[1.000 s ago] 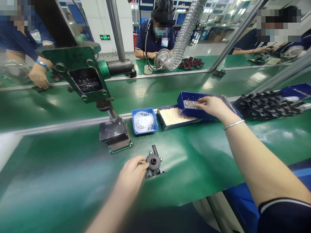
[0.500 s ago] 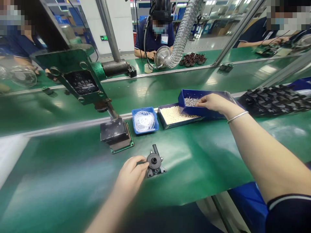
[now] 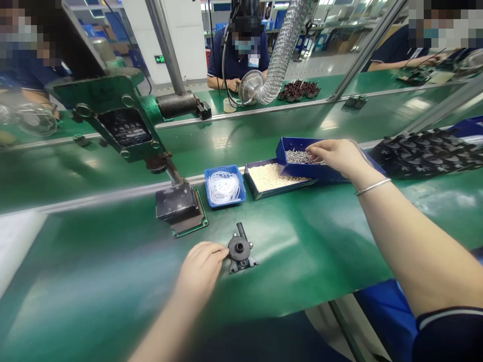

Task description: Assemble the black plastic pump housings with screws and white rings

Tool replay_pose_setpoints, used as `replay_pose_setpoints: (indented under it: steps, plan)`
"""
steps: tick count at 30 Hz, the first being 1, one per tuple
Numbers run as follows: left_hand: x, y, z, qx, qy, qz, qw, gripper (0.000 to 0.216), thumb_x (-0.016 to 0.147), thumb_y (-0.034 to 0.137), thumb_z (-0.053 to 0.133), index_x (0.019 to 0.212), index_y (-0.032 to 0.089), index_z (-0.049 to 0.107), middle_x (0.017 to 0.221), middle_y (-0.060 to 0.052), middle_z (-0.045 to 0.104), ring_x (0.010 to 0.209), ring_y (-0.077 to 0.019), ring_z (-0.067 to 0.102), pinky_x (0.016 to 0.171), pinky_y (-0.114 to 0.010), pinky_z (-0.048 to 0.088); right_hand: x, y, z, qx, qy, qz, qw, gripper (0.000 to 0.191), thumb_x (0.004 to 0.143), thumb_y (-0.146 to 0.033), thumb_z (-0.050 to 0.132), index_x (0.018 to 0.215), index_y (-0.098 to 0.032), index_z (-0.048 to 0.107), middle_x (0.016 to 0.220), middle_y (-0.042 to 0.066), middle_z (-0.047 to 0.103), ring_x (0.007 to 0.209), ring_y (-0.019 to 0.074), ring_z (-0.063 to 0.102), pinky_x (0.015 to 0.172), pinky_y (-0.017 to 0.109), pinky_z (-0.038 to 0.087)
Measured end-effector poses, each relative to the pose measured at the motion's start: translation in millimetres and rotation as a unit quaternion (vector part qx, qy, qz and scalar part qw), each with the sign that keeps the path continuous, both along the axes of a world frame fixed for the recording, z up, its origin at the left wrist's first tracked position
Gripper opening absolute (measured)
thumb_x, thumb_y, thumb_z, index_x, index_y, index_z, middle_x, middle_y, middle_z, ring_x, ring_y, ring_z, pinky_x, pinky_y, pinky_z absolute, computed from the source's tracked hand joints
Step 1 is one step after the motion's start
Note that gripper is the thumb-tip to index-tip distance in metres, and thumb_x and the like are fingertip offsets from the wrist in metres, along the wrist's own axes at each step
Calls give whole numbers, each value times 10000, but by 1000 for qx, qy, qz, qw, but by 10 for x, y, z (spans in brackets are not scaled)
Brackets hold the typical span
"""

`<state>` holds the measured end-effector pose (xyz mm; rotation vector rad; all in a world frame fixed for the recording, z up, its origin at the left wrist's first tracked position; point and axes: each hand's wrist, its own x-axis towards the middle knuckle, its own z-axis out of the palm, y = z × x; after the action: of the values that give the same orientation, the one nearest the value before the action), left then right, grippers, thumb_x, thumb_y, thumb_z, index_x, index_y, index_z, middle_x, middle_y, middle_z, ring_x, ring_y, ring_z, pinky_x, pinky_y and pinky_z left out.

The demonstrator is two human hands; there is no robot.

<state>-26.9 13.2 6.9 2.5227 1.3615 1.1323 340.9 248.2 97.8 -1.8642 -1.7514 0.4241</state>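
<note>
Black part (image 3: 239, 257) on table (image 3: 294, 281), unmoved | left hand (image 3: 202, 264) left of part: fingers together at its edge, can't tell if pinching | right hand (image 3: 337, 154) beyond part, to its right: fingers lifted slightly over screws (image 3: 295, 157), bunched, catch unclear; likely mid-pick

Sleeve (image 3: 451, 339), right arm: short, dark navy, white-striped near hem. Bangle (image 3: 373, 187), same arm: thin, plain, silver-coloured.

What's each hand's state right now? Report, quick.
Left hand: at the edge of the black part; whether it grips cannot be told.
Right hand: bent over the screws; whether it holds any cannot be told.
</note>
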Motion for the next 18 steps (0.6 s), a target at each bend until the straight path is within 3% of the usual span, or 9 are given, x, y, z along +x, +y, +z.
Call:
replay_pose_setpoints:
  steps: [6,10,15,18]
  plan:
    - [11,18,50,-25,-2,-20,999,162,897,69,581,1000,185,629,918,-45,713,855,-178,663,836,-350,550,-169,-328,221,56,45,32,997,346,954,-302,553,1171,-76,701,999,164,730,831,154,672,813,268,494]
    - [25,20,39,-44,-18,-5,999,169,886,72,603,997,197,625,908,-43,703,861,-189,655,785,-340,548,-364,-601,281,102,143,119,977,320,900,-302,640,1108,-73,723,858,117,728,723,150,657,778,307,548]
    - [12,5,47,-40,1,-15,999,123,881,87,615,938,197,610,927,-53,700,860,-196,662,823,-374,545,-638,-1004,219,40,223,239,944,288,891,-373,671,1091,-168,699,851,65,740,728,192,697,688,349,586]
    - [-6,-27,40,-61,10,-9,998,201,888,123,615,1073,199,594,1075,-98,683,975,-230,657,863,-406,544,-775,-1235,144,-15,250,272,929,202,923,-374,638,1012,-192,641,903,66,742,788,198,714,670,316,580]
